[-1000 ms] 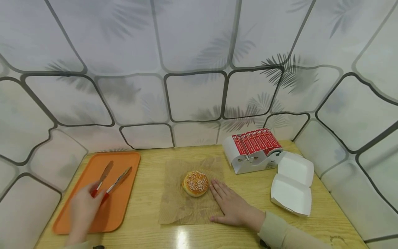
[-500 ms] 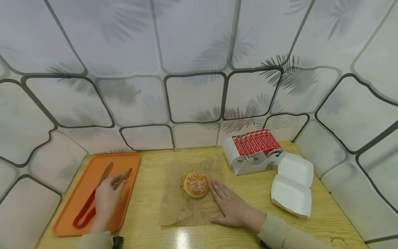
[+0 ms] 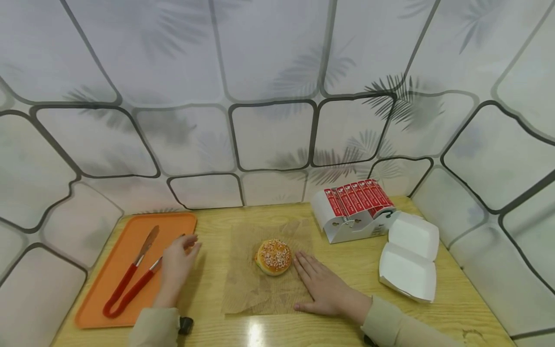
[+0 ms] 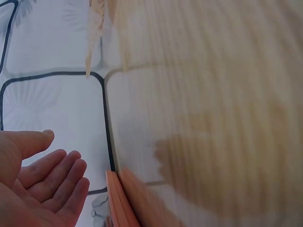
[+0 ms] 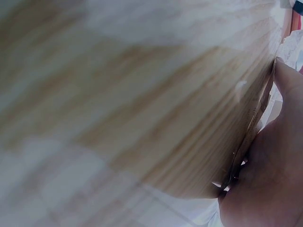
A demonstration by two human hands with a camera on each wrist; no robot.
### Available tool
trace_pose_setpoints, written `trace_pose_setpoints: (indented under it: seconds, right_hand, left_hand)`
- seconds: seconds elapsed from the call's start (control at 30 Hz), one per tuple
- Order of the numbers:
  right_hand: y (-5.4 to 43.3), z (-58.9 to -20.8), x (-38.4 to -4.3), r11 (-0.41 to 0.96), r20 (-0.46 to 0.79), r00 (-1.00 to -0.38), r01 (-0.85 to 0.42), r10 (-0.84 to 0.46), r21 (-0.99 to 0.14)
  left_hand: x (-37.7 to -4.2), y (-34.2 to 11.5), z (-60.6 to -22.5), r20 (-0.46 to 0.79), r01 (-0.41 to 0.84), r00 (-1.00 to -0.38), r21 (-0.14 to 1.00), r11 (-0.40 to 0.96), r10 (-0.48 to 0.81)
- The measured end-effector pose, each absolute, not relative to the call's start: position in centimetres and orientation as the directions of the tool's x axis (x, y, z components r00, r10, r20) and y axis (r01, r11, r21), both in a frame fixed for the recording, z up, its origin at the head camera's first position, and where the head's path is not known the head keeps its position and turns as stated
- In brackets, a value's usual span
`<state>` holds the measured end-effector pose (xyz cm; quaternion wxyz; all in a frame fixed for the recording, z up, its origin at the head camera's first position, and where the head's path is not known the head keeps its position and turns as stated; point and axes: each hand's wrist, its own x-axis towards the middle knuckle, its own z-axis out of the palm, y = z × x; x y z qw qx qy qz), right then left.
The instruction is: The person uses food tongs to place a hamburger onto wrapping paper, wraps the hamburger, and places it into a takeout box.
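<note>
In the head view a sesame-topped burger (image 3: 274,257) sits on a sheet of brown paper (image 3: 247,299) at mid-table. My right hand (image 3: 323,284) lies flat with straight fingers on the paper's right side, fingertips close beside the bun. Over the right edge of the orange tray (image 3: 99,289) is my left hand (image 3: 178,262), holding nothing; the left wrist view shows its fingers (image 4: 57,184) loosely extended. Red-handled metal tongs (image 3: 125,289) rest on the tray, one arm's tip hidden behind the left hand.
At the back right stands a white carton (image 3: 353,209) with a row of red-and-white packets on top. An unfolded white burger box (image 3: 409,260) lies to its right. The patterned wall (image 3: 273,135) borders the wooden table (image 3: 212,231) behind and at both sides.
My left hand has left the tongs on the tray and moved right, towards the tray's right edge. The right hand and the burger have stayed in place.
</note>
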<state>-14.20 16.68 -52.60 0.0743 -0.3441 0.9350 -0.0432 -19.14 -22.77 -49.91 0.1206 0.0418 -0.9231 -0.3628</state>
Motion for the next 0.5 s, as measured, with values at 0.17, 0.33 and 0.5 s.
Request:
trace_pose_setpoints:
  seconds: [0.17,0.33,0.5]
  right_hand:
    - [16.7,-52.5,-14.2,0.760,-0.115,-0.752,-0.636,-0.649,-0.134]
    - [16.7,-52.4,-14.2,0.761,-0.120,-0.752,-0.634,-0.648,-0.138]
    - [16.6,-52.4,-14.2,0.761,-0.122,-0.752,-0.633,-0.648,-0.142]
  left_hand:
    - [-19.8,-21.7,-50.0,0.135,-0.004,-0.981,0.695,0.719,-0.136]
    - [-20.3,-20.8,-50.0,0.113,0.003,-0.988,0.695,0.719,-0.105]
    - [-20.9,-20.1,-50.3,0.098,0.003,-0.990,0.724,0.690,-0.098]
